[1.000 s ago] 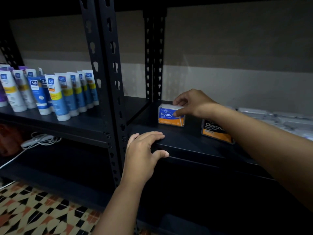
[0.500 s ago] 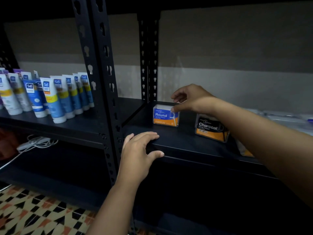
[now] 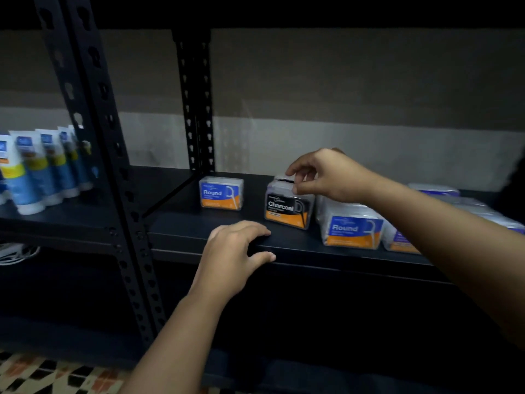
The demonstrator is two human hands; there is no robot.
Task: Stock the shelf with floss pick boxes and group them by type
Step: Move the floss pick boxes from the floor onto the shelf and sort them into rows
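Right now, line by line:
Charcoal box [image 3: 289,207]: sitting upright on the shelf [image 3: 199,231], label facing near, just right of the lone Round box [image 3: 221,193] with a gap between them.
Right hand [image 3: 329,174]: reaching in from the right and pinching the Charcoal box's top edge between thumb and curled fingers, probably to lift or shift it toward its own kind.
Round box: standing far left near the black upright [image 3: 196,109], likely starting the Round group.
Second Round box [image 3: 352,227]: sitting just right of the Charcoal box, so the types are being mixed for the moment; more clear boxes [image 3: 434,191] are lying further right, labels unclear.
Left hand [image 3: 233,251]: resting on the shelf's near lip, fingers spread and relaxed, holding nothing, seemingly bracing the person.
Tubes [image 3: 37,166]: standing in a row on the neighbouring shelf at left.
Judgement: sorting is looking early, with most boxes ungrouped.
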